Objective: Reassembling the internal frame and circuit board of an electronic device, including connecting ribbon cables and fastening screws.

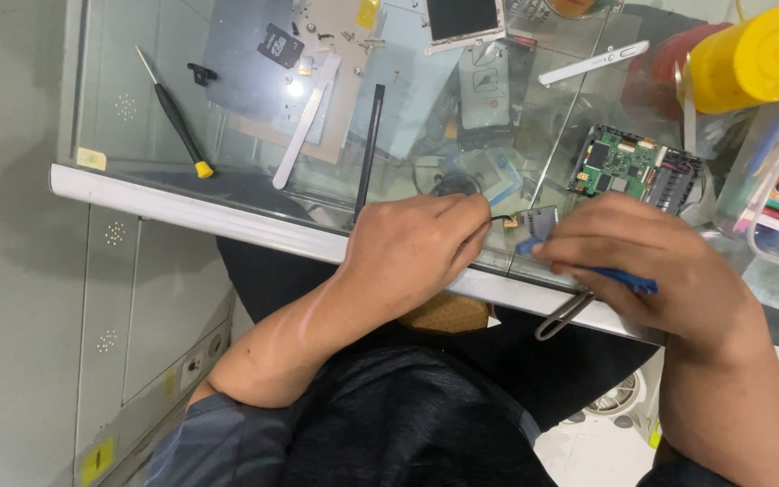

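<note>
One glass-topped counter with a white front edge fills the upper frame. At centre, the left hand pinches a thin dark wire closed between fingertips; the right hand is curled shut around one blue-handled tool. Between them sits one small metal component. One green circuit board lies upper right, one yellow-tipped black screwdriver upper left.

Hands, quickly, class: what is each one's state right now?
Left hand: closed, pinching a small metal part.
Right hand: closed on a blue tool; tweezers stick out beneath it.
</note>
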